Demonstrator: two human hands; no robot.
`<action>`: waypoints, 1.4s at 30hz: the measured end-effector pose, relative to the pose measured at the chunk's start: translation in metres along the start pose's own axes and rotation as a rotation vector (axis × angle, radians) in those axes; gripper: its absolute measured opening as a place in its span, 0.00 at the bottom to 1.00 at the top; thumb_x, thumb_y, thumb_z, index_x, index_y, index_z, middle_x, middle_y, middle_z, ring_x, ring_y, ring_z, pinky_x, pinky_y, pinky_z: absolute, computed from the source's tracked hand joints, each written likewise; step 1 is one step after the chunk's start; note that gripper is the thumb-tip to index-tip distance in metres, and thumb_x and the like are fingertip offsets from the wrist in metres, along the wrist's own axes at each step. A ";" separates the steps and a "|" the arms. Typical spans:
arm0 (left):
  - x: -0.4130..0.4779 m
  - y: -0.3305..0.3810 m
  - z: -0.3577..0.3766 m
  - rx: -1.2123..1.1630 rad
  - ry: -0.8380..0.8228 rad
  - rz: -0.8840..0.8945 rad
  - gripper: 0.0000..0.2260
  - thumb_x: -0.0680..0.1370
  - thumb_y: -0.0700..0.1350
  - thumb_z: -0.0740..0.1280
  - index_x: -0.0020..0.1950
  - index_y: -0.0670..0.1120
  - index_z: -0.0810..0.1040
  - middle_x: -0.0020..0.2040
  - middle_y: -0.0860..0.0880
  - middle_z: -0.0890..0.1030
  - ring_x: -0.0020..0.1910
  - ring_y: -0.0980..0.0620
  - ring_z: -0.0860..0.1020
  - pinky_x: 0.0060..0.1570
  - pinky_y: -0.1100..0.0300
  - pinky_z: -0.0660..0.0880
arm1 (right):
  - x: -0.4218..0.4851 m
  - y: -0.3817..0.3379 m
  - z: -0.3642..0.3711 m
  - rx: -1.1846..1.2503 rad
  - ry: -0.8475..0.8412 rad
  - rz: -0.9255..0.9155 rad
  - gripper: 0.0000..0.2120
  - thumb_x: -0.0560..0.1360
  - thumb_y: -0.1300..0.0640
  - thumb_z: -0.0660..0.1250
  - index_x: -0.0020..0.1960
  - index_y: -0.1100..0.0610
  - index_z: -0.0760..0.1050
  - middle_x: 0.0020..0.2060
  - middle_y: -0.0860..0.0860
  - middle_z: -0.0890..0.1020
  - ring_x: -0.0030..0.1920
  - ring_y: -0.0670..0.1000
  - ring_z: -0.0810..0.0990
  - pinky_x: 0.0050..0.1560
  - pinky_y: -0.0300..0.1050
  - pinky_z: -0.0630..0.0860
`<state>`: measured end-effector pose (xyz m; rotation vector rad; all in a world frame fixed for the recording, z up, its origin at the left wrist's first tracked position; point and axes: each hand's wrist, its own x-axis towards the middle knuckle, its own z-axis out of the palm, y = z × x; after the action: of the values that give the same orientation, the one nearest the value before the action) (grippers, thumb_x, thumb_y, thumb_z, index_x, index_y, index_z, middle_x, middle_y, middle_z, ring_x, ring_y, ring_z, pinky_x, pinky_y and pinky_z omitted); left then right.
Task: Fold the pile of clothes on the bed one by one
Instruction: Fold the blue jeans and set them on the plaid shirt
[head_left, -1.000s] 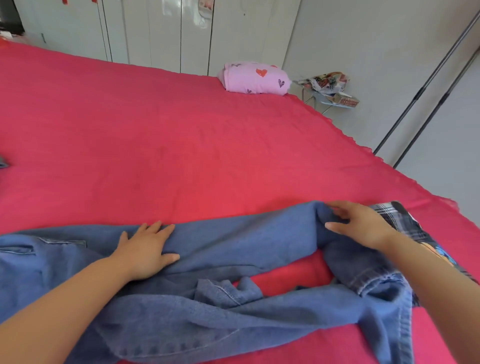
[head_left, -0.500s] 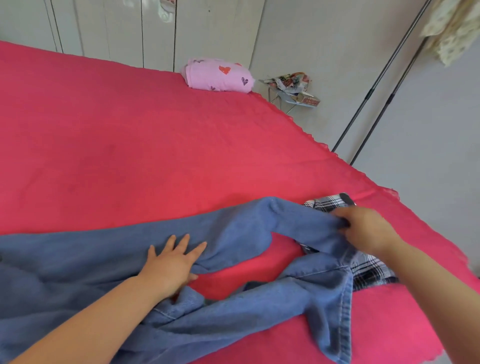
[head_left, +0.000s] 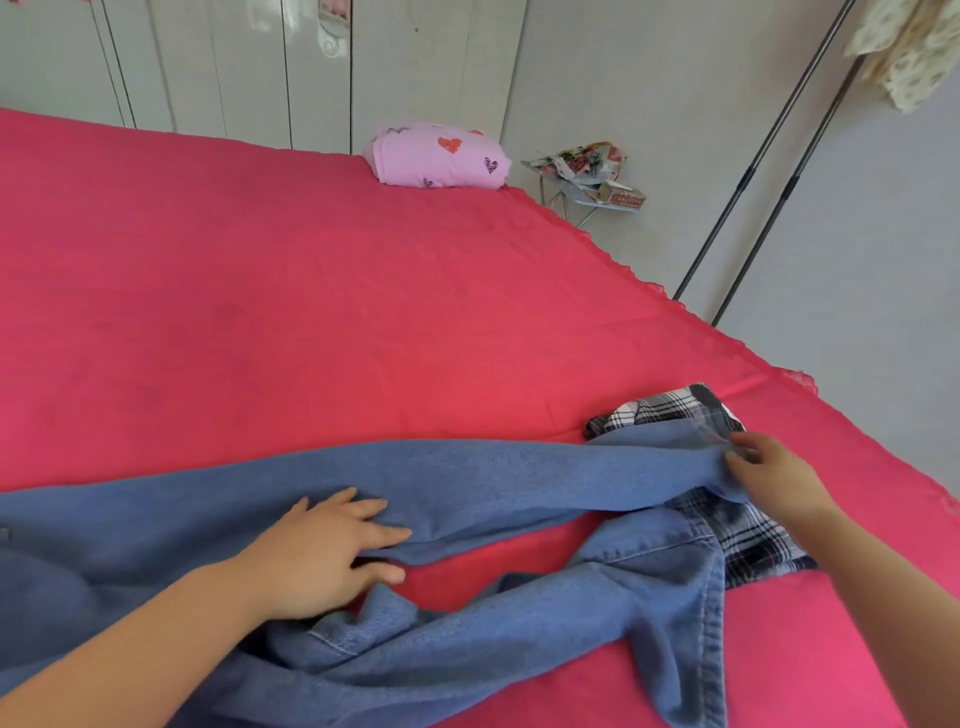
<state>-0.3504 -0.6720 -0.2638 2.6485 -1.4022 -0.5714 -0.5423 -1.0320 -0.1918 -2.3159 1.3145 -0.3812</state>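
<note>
A pair of blue jeans (head_left: 519, 478) lies stretched across the near part of the red bed (head_left: 311, 312). My left hand (head_left: 322, 556) presses flat on the upper leg, fingers spread. My right hand (head_left: 769, 478) pinches the far end of that same leg at the right, pulling it straight. The lower leg bends loosely toward the front right. Under the jeans' leg ends lies a black-and-white plaid garment (head_left: 670, 410).
A folded pink garment with hearts (head_left: 441, 156) sits at the bed's far corner. Beyond it stands a small rack with papers (head_left: 592, 171). Two dark poles (head_left: 753, 171) lean at the right wall. White closet doors line the back.
My right hand has drawn the upper jeans leg out to the right, straightening it over the plaid garment. My left hand slid right along the leg. The view shifted right.
</note>
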 end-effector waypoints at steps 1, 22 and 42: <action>0.001 -0.002 -0.004 -0.117 0.090 0.001 0.35 0.64 0.78 0.47 0.62 0.64 0.74 0.71 0.59 0.66 0.73 0.57 0.60 0.71 0.55 0.58 | 0.002 -0.001 0.002 0.028 0.018 0.033 0.18 0.78 0.55 0.61 0.65 0.61 0.71 0.60 0.62 0.77 0.58 0.61 0.74 0.55 0.51 0.69; 0.017 -0.096 -0.034 -0.246 0.742 -0.482 0.10 0.79 0.43 0.61 0.48 0.41 0.81 0.49 0.39 0.82 0.51 0.38 0.78 0.50 0.49 0.69 | 0.041 -0.053 -0.060 0.602 0.218 -0.119 0.18 0.71 0.66 0.69 0.55 0.47 0.77 0.41 0.52 0.79 0.42 0.45 0.77 0.51 0.41 0.73; 0.008 -0.055 0.006 0.155 0.023 0.044 0.41 0.59 0.76 0.37 0.72 0.66 0.40 0.76 0.60 0.40 0.74 0.57 0.36 0.70 0.54 0.36 | 0.054 -0.013 0.014 0.024 0.260 0.031 0.16 0.73 0.58 0.69 0.57 0.65 0.75 0.50 0.66 0.80 0.52 0.65 0.77 0.47 0.52 0.70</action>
<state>-0.3061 -0.6465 -0.2854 2.7240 -1.5539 -0.4437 -0.4992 -1.0688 -0.1960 -2.2816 1.4536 -0.7030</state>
